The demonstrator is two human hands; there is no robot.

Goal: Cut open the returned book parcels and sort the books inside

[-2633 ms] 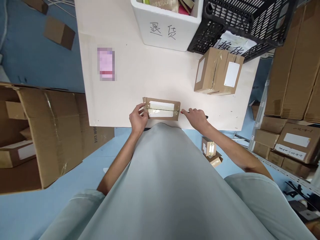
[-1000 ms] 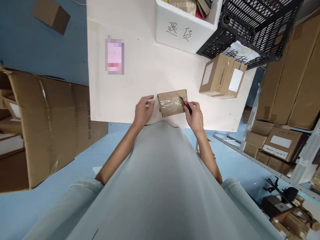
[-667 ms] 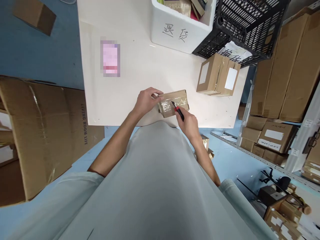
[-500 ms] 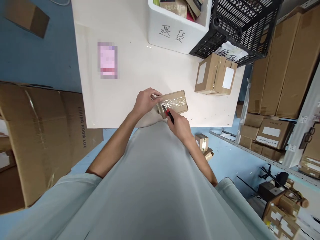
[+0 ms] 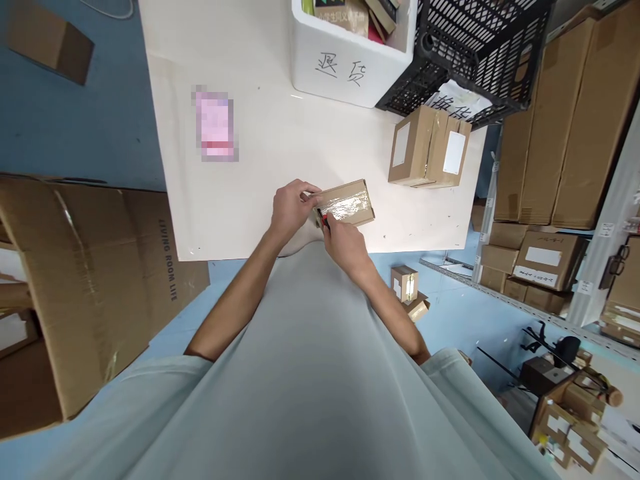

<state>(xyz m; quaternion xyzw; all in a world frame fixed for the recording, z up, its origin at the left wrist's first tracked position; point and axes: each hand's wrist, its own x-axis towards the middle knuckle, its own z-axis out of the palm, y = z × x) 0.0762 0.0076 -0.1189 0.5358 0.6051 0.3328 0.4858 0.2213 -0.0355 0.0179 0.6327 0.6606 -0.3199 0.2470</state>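
A small flat cardboard box (image 5: 353,201) lies on the white table, with shiny clear tape across its top. My left hand (image 5: 290,208) grips the box's upper left corner, its fingers bent and thumb close together. My right hand (image 5: 346,244) is closed around a red and black utility knife (image 5: 325,219). The knife's tip end is at the left end of the box, by the tape; most of its handle is hidden in my fist. Whether the blade is in the tape, I cannot tell.
On the white table (image 5: 240,213) stand a white foam bin (image 5: 345,70) of books, a black plastic crate (image 5: 450,57) and a taped carton (image 5: 429,147). A blurred pink item (image 5: 216,125) lies at left. A large carton (image 5: 115,280) is left of the table; shelves of boxes stand right.
My right hand and the knife have moved left and slightly up along the box's left end. My left hand still holds the corner. The view has shifted slightly.
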